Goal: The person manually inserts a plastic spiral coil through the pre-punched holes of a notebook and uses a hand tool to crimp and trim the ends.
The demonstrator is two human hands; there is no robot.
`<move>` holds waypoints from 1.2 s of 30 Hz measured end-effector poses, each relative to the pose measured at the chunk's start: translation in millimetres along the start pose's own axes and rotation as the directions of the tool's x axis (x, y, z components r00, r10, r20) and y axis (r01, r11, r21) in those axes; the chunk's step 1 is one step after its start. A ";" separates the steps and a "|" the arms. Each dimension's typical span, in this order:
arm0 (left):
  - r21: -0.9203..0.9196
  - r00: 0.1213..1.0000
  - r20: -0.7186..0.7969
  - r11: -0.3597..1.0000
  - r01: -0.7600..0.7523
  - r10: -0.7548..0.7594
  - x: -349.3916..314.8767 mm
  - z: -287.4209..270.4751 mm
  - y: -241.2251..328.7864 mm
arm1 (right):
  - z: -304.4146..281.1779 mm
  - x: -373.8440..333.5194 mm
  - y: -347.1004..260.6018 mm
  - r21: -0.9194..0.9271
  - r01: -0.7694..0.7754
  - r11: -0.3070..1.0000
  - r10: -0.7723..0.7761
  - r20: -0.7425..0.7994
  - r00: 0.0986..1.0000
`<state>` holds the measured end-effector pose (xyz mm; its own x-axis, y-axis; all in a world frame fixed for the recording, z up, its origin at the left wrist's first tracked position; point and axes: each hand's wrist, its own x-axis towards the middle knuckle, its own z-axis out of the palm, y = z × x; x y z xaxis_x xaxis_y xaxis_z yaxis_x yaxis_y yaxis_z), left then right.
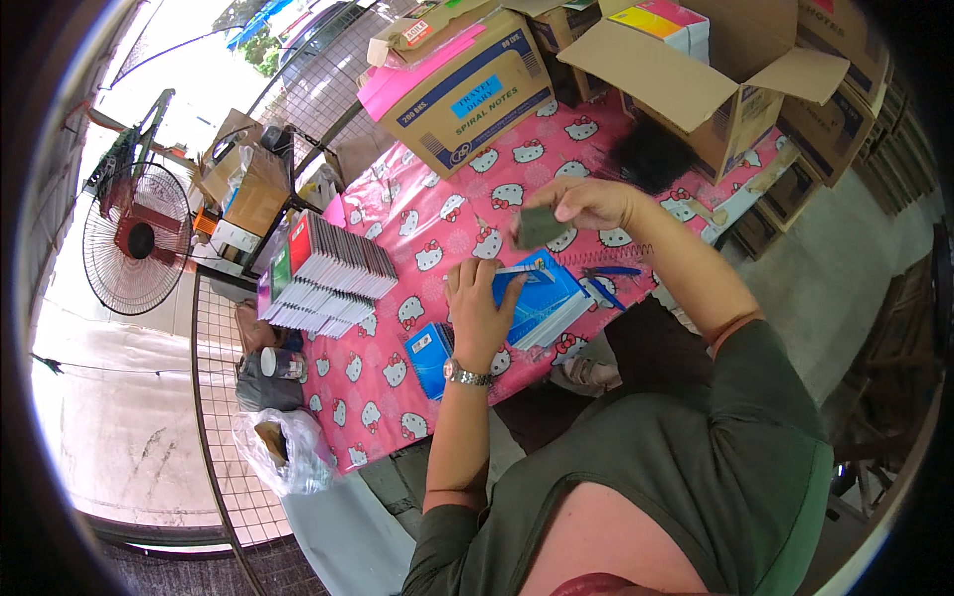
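Observation:
My left hand [479,310], with a metal watch at its wrist, has its bent fingers and thumb around the upper left end of a blue notebook [509,288], whose pale edge faces up. That notebook rests over a stack of blue notebooks [550,316] on the table. Raised just beyond it, my right hand [586,204] pinches a dark grey-green flat piece [540,228], perhaps a folded cloth or pad. Another blue notebook [429,360] lies beside my left wrist. Right of the stack are blue-handled pliers [611,271] and a thin spiral coil [621,255].
Tall piles of spiral notebooks [333,273] stand at the table's left. Cardboard boxes [467,99] line the far side, one open box [711,104] holding notebooks. A heap of black coils [651,156] lies before it. A fan [139,238] stands left, behind a wire grid.

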<state>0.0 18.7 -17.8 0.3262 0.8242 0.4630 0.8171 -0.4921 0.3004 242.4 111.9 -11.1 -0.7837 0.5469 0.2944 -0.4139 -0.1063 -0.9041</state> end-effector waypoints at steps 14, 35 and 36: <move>-0.038 0.997 -0.009 0.996 -0.082 0.081 13.7 -7.3 8.4 | 1.4 18.0 -10.1 -0.411 -0.358 0.838 0.391 -0.004 0.920; -0.248 0.996 -0.014 0.965 0.085 -0.091 3.7 -12.0 -4.8 | -1.1 44.4 5.8 -0.362 -0.254 0.897 0.314 0.116 0.942; -0.211 0.998 -0.026 0.976 0.044 -0.051 3.7 -13.4 -11.5 | 2.9 44.2 6.5 -0.108 -0.215 0.970 0.230 0.147 0.962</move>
<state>-14.6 23.7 -8.3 0.2718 0.8404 0.4688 0.7116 -0.5035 0.4900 203.8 132.9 -3.0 -0.9171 0.3798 0.1209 -0.1827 -0.1309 -0.9744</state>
